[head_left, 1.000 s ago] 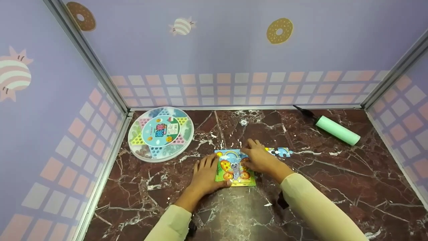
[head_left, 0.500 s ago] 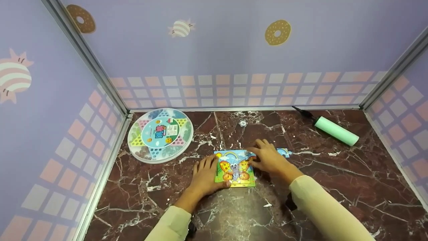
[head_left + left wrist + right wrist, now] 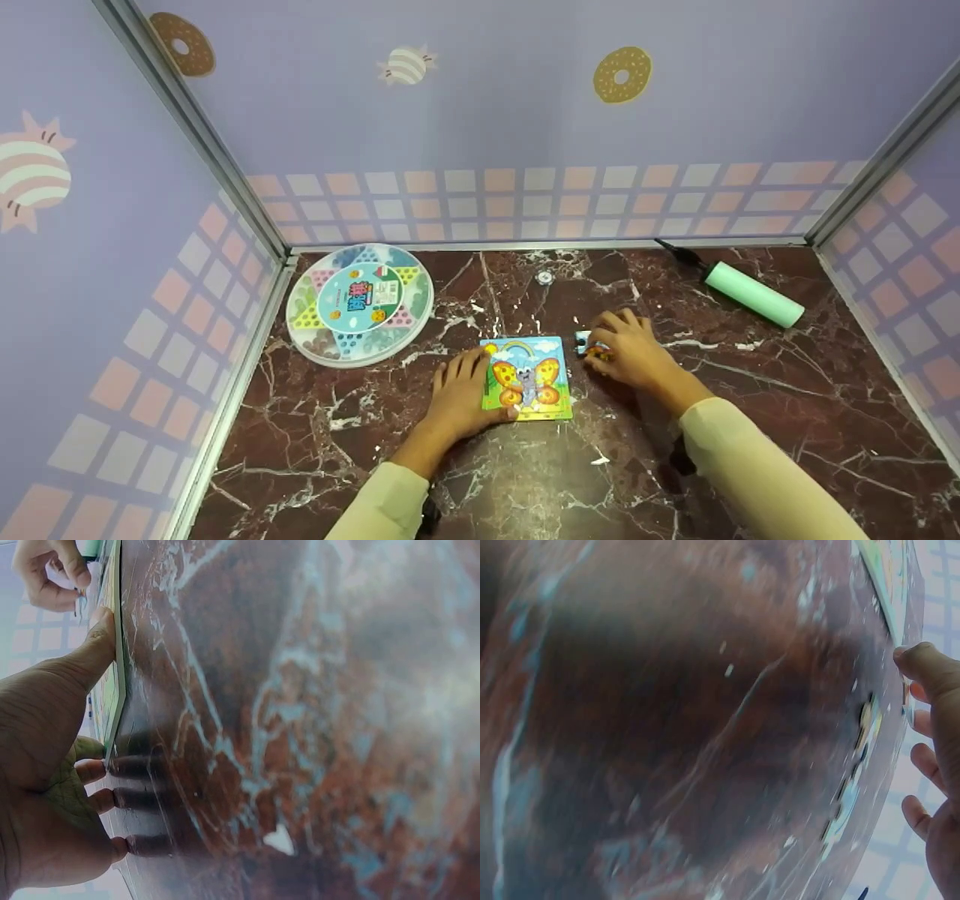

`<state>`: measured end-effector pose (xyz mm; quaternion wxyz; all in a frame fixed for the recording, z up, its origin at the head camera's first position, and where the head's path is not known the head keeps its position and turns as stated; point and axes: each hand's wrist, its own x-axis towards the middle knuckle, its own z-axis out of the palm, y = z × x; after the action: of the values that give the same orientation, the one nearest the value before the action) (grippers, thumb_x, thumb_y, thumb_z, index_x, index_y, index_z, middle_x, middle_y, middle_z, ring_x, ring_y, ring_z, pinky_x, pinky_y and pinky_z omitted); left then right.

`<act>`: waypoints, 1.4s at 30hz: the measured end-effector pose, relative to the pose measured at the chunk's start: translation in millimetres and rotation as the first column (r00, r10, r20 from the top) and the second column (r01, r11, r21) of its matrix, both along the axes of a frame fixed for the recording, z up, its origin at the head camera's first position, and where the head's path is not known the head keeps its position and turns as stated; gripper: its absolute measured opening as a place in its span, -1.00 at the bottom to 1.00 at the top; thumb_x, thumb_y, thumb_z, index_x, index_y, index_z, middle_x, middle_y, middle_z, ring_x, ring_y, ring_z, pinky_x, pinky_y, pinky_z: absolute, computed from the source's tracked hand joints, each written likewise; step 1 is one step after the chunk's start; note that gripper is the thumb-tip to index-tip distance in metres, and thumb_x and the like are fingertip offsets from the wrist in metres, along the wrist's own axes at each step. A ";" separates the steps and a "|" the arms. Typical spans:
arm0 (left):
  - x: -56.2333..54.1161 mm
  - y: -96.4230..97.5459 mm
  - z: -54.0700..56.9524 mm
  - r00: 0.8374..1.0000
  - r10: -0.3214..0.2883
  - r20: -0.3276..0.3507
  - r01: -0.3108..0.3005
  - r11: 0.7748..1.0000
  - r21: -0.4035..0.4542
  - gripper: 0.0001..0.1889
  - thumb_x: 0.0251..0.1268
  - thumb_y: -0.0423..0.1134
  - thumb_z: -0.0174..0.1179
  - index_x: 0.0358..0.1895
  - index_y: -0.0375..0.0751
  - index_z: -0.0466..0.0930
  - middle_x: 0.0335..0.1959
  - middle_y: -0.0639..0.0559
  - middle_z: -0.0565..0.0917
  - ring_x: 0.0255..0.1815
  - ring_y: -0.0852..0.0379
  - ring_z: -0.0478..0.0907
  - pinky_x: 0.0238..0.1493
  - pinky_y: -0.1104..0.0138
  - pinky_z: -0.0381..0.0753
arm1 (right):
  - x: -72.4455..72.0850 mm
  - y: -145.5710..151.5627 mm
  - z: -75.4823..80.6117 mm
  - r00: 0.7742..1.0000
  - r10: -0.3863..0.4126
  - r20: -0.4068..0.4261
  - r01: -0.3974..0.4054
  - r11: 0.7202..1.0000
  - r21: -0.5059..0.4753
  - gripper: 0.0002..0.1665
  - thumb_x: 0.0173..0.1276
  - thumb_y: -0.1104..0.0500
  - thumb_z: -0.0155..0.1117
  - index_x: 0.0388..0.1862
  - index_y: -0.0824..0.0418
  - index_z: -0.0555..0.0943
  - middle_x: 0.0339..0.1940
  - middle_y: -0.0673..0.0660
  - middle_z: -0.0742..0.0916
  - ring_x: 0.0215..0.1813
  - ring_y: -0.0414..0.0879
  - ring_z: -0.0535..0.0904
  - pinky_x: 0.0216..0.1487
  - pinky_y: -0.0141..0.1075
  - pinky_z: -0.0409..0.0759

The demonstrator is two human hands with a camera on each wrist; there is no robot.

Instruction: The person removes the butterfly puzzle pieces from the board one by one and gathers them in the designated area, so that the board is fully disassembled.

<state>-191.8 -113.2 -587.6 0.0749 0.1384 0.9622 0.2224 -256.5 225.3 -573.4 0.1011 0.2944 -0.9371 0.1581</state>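
A square puzzle board [image 3: 529, 375] with a butterfly-winged elephant under a rainbow lies flat on the dark marbled surface. My left hand [image 3: 460, 394] rests at its left side, fingers fairly straight and spread, thumb on the front edge. In the left wrist view the thumb touches the board and other fingertips stand on the surface. To the right of the board, my right hand [image 3: 628, 352] pinches a small puzzle piece [image 3: 598, 350], partly hidden by the fingers. The right wrist view shows several loose puzzle pieces [image 3: 849, 784] on the surface beneath that hand.
A round Chinese checkers set [image 3: 361, 304] in a clear case lies back left. At the back right is a mint-green hand pump [image 3: 754, 294] with a black nozzle. A small round silvery item [image 3: 544, 277] lies near the patterned back wall [image 3: 517, 97].
My right hand has moved right, off the board to the loose pieces, uncovering the board's right side. My left hand has stayed at the board's left edge.
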 end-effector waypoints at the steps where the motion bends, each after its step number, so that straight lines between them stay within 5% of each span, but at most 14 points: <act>1: -0.1 -0.2 -0.5 1.000 0.001 0.004 -0.001 1.000 0.003 0.21 0.18 0.42 0.52 0.76 -0.18 0.24 0.78 -0.16 0.25 0.79 -0.32 0.13 0.76 -0.41 0.05 | 0.1 3.3 -0.5 1.000 -0.006 -0.002 0.006 1.000 0.003 -0.71 0.29 0.03 0.70 -0.17 0.11 0.78 0.12 0.17 0.73 0.21 0.26 0.56 0.14 0.32 0.55; 10: 0.7 -1.3 0.6 1.000 -0.003 0.000 0.004 1.000 0.012 0.24 0.12 0.46 0.51 0.75 -0.20 0.25 0.77 -0.19 0.26 0.78 -0.35 0.14 0.75 -0.41 0.06 | 2.0 37.1 -0.8 0.999 -0.044 0.028 0.044 0.999 -0.005 -0.71 0.31 0.05 0.70 -0.11 0.10 0.78 0.13 0.16 0.73 0.22 0.29 0.57 0.17 0.39 0.56; 30: 1.8 -1.2 1.2 1.000 -0.010 -0.005 0.010 1.000 -0.011 0.21 0.20 0.46 0.49 0.76 -0.17 0.23 0.78 -0.17 0.24 0.79 -0.32 0.14 0.75 -0.40 0.07 | 10.7 104.7 -3.0 0.978 -0.173 0.114 0.171 0.985 0.023 -0.41 0.48 0.06 0.56 0.43 0.17 0.68 0.32 0.29 0.70 0.28 0.45 0.54 0.28 0.68 0.44; 42: 2.4 -0.7 2.2 1.000 -0.005 -0.003 0.005 1.000 -0.003 0.22 0.17 0.44 0.52 0.76 -0.18 0.23 0.77 -0.17 0.25 0.78 -0.32 0.14 0.74 -0.45 0.01 | 15.4 123.5 -3.8 0.972 -0.181 0.152 0.179 0.984 0.022 -0.44 0.56 0.08 0.49 0.47 0.14 0.65 0.37 0.32 0.70 0.30 0.48 0.53 0.28 0.71 0.37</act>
<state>-189.5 -113.9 -585.4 0.0742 0.1410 0.9622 0.2207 -241.1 348.9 -577.2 0.0415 0.1957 -0.9656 0.1664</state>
